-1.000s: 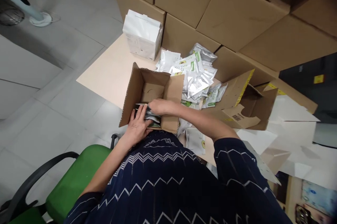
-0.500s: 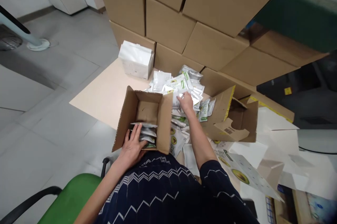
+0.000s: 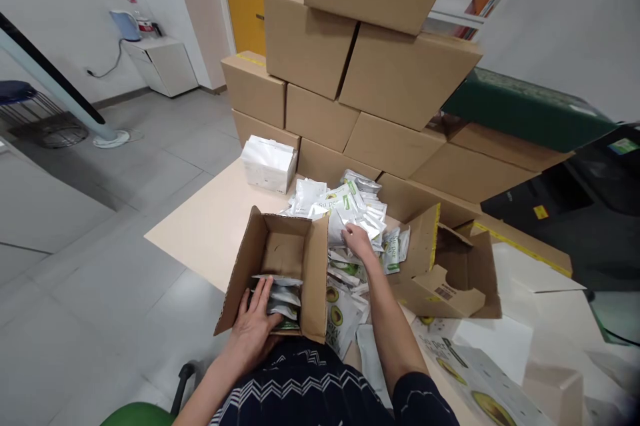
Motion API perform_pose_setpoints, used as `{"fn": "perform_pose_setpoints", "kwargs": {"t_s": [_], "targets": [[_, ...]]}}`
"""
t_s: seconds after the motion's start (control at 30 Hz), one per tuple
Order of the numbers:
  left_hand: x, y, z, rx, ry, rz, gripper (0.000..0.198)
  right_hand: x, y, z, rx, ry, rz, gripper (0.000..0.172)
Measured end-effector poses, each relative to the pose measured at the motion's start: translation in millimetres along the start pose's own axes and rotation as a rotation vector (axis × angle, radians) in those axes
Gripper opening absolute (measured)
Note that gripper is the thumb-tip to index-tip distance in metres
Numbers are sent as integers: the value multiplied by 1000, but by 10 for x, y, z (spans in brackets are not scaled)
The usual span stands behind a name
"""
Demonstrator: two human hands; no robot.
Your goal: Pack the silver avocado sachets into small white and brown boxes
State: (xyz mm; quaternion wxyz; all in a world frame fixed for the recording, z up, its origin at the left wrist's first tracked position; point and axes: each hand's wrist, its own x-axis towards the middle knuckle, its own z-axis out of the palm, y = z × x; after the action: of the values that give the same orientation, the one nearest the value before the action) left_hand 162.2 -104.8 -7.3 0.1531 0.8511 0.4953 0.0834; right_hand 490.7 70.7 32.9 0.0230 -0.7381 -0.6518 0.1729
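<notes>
An open cardboard box (image 3: 316,279) stands right in front of my body, with a row of silver-white sachets (image 3: 285,296) standing in its near end. My left hand (image 3: 255,323) reaches over the box's left wall, its fingers stretched and resting against these sachets, thumb apart. To the right of the box lies a loose heap of white sachets (image 3: 345,203) with green print and avocado pictures. My right hand (image 3: 357,241) is at the heap with its fingers closed on the edge of a white sachet (image 3: 337,229); its fingertips are partly hidden.
Stacked cardboard boxes (image 3: 320,116) wall off the table's back. A white carton (image 3: 270,163) stands at the back left. On the right are another open cardboard box (image 3: 453,286) and flat printed cartons (image 3: 465,366). A green chair (image 3: 135,415) is at the lower left.
The camera view has tilted upward, so everything sits lower in the picture and more of the room shows. Both hands keep nearly the same places at the box and the heap.
</notes>
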Motion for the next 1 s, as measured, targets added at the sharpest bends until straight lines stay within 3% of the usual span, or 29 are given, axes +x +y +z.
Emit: {"fn": "perform_pose_setpoints", "kwargs": {"t_s": [0.17,0.37,0.43,0.5,0.63,0.7,1.0], "targets": [[26,37,-85,14,-15,2,18,-347,-64,-521,98,301,-99,33],[65,153,-296,20,-93,0,17,-970,-359,-1197,404,934,-231,34],[72,169,-317,6,-110,1,18,-1086,-509,-1275,463,970,-306,31],[69,177,-313,-11,-106,-2,20,-1132,-651,-1235,466,835,-425,28],[47,196,-291,-21,-72,1,21,-1091,-925,-924,268,308,-624,29],[41,202,-286,-15,-67,4,21,-1032,-1067,-744,136,109,-663,35],[23,207,-257,-2,-62,-13,29,-689,-1476,-137,-141,-480,-665,35]]}}
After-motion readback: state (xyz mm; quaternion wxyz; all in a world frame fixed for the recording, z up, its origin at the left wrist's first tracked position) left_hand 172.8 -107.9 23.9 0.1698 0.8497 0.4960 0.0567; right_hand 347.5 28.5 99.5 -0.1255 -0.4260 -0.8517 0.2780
